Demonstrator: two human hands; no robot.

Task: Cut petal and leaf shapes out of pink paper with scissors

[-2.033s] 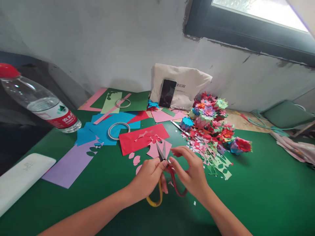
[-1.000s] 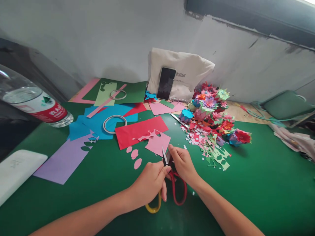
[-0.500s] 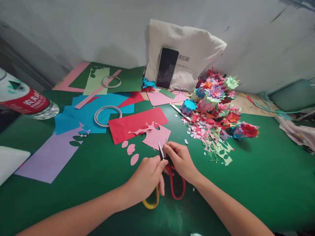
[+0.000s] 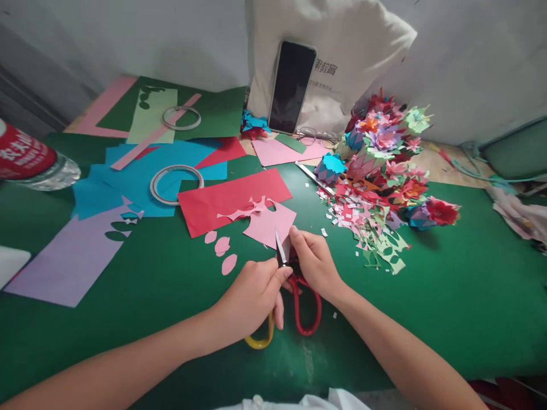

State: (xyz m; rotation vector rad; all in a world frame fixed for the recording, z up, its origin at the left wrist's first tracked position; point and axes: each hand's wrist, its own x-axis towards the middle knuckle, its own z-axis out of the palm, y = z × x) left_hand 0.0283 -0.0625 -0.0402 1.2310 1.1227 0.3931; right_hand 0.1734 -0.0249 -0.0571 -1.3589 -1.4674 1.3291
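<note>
Near the middle of the table, a pair of scissors [image 4: 307,332] with one red and one yellow handle is held with its blades parted and pointing away from me. My left hand [image 4: 252,299] is closed around the scissors by the pivot, thumb on top. From the right, my right hand [image 4: 318,265] pinches the other blade, its thumb raised along it; its fingertips are partly hidden. Just beyond the tips lies a cut pink paper [image 4: 273,225], overlapping a red sheet [image 4: 233,199]. Several pink petal shapes [image 4: 229,264] lie left of it.
Paper flowers [image 4: 384,139] and scraps [image 4: 376,228] are heaped at right, beside a utility knife [image 4: 314,176]. Blue sheets [image 4: 128,188], a purple sheet [image 4: 72,262], tape rolls [image 4: 155,196] and a bottle [image 4: 34,159] lie left. A phone [image 4: 293,85] leans on a cloth bag [image 4: 354,34].
The view has tilted downward, so things sit higher in the picture. My right thumb has shifted slightly along the blade; both hands stay on the scissors.
</note>
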